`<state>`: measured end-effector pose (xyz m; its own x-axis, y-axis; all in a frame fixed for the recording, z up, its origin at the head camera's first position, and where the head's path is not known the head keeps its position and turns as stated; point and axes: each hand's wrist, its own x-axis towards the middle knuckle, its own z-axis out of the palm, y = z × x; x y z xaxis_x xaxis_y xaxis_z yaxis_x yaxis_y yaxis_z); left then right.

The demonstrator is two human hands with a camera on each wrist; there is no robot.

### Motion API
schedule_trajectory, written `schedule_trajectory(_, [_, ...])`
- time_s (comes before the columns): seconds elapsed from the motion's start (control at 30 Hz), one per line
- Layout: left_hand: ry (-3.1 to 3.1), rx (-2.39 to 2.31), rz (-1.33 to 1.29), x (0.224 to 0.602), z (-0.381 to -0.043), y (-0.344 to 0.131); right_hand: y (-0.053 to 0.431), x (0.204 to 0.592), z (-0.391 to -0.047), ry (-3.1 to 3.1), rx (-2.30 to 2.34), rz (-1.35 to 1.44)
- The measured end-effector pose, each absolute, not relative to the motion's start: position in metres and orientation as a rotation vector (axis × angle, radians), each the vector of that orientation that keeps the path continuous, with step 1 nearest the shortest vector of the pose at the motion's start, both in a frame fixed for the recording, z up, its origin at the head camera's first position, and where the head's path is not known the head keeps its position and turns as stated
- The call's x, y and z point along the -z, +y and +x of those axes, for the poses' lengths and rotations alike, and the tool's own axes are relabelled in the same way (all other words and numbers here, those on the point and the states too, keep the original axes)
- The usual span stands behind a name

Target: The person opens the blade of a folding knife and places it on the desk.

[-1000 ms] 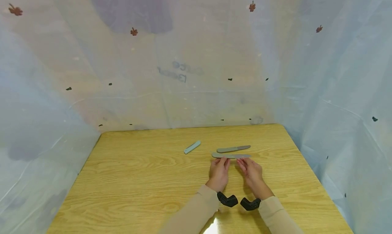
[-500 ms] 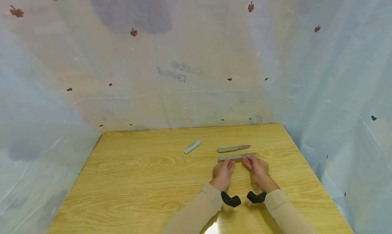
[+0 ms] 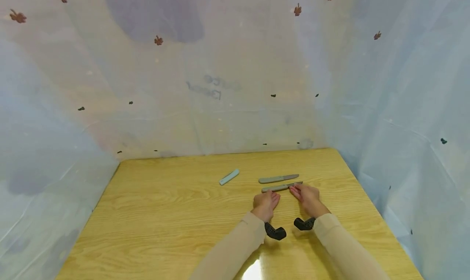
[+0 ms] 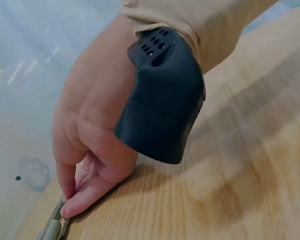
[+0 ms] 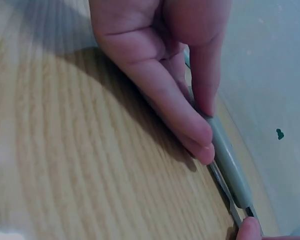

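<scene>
A knife point(image 3: 273, 188) with a grey-green handle lies nearly crosswise in front of me, blade to the right. My left hand point(image 3: 265, 204) pinches its handle; the right wrist view shows those fingers point(image 5: 177, 110) against the handle point(image 5: 232, 167). With thumb and fingertips my right hand point(image 3: 308, 198) grips the blade side, also seen in the left wrist view as the right hand point(image 4: 97, 120). Much of the blade is hidden behind its fingers. A thin metal strip point(image 5: 222, 187) runs alongside the handle. Just behind lies a similar knife point(image 3: 271, 179), blade to the right, untouched.
A light-blue slim object point(image 3: 229, 177) with a dark slit lies on the wooden table point(image 3: 165, 214), left of the knives. Plastic sheeting point(image 3: 165, 125) hangs behind the table and at both sides. Each wrist wears a black camera mount point(image 3: 275, 232).
Both hands and the knife have shifted a little to the right. The right fingers now cover more of the blade, and the knife lies at a slight slant. The other knife stays put.
</scene>
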<state>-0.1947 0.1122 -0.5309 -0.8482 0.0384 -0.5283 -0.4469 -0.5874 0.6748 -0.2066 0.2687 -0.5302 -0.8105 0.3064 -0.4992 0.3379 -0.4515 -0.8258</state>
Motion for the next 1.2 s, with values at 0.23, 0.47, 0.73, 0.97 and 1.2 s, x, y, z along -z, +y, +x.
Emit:
schedule_trajectory(0.23, [1.290, -2.463, -0.668, 0.527, -0.196, 0.109, 0.268, 0.531, -0.212, 1.707, 2.428, 0.999])
schedule_trajectory(0.47, [1.281, -2.462, -0.693, 0.526, -0.197, 0.108, 0.267, 0.528, -0.212, 1.707, 2.427, 0.995])
schedule_trajectory(0.73, [1.279, -2.450, -0.662, 0.530, -0.202, 0.107, 0.269, 0.527, -0.212, 1.716, 2.417, 0.972])
schedule_trajectory(0.97, [1.302, -2.391, -0.593, 0.534, -0.202, 0.102, 0.271, 0.531, -0.212, 1.703, 2.414, 0.959])
schedule_trajectory(1.2, [1.320, -2.359, -0.537, 0.537, -0.202, 0.094, 0.270, 0.532, -0.210, 1.709, 2.428, 0.923])
